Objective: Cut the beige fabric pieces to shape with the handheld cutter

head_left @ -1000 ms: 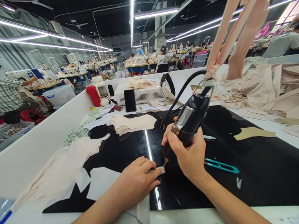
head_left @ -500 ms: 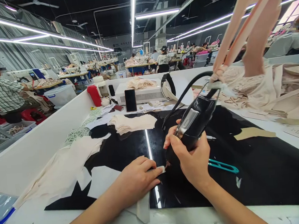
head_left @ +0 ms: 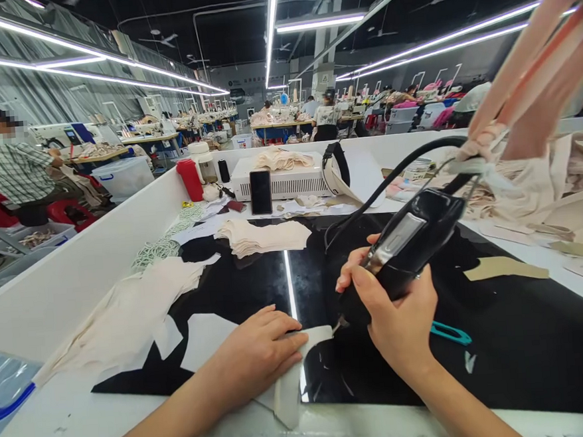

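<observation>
My right hand [head_left: 400,304] is wrapped round a black corded power tool [head_left: 417,233] that leans to the right. The tool's small metal tip [head_left: 340,324] is at the right end of a pale fabric piece [head_left: 321,333]. My left hand [head_left: 265,347] lies over that piece with its fingers stretched out and pressed down on it. Its lower part sticks out below my fingers. A white pattern sheet [head_left: 207,337] is partly under my left forearm. All this rests on a glossy black mat [head_left: 363,386].
Pale fabric stacks lie at the left [head_left: 123,317] and at the back [head_left: 265,237]. A teal thread snipper [head_left: 449,332] is right of my right hand. A black phone [head_left: 260,193] stands behind. Pink cloth strips [head_left: 517,89] tie up the tool's black cable. Co-workers sit beyond the low white wall [head_left: 89,259].
My right hand has moved right with the tool, which tilts further right. The tip has shifted right, and more of the fabric piece shows past my left fingers. The view has shifted slightly.
</observation>
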{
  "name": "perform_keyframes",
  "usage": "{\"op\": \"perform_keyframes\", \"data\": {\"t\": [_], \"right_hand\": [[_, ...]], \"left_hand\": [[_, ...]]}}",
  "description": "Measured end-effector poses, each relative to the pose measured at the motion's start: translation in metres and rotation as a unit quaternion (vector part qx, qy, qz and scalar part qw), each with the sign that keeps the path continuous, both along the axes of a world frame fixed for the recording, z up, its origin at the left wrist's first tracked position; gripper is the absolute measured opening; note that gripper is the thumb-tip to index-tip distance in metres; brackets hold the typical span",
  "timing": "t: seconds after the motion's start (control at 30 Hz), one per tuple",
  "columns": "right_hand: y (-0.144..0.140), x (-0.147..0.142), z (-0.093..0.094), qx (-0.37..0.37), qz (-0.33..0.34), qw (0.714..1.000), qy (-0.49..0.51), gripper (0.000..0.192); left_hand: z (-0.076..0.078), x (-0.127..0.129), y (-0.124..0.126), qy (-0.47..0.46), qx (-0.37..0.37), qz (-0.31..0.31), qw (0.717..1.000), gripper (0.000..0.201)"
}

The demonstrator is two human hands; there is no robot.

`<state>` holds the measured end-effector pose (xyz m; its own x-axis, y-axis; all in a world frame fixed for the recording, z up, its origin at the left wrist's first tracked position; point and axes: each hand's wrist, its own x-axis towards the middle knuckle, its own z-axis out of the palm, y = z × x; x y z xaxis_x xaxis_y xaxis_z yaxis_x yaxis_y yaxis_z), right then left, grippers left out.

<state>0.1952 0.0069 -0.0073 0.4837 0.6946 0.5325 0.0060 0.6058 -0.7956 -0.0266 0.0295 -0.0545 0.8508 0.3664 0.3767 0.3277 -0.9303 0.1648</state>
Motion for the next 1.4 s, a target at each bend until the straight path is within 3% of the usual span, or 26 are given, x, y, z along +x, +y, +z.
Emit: {"op": "perform_keyframes", "data": {"t": [0.47, 0.73, 1.4], "right_hand": [[0.007, -0.005, 0.008, 0.002, 0.014, 0.999, 0.035, 0.04], [0.013, -0.015, 0.001, -0.002, 0.037, 0.999, 0.024, 0.04], [0.012, -0.004, 0.001, -0.002, -0.001, 1.0, 0.011, 0.039]], "left_hand": [[-0.005, 0.007, -0.004, -0.036, -0.004, 0.007, 0.999, 0.018], [-0.009, 0.009, -0.003, -0.038, -0.003, 0.01, 0.999, 0.018], [-0.007, 0.008, -0.004, -0.044, -0.013, 0.003, 0.999, 0.019]]}}
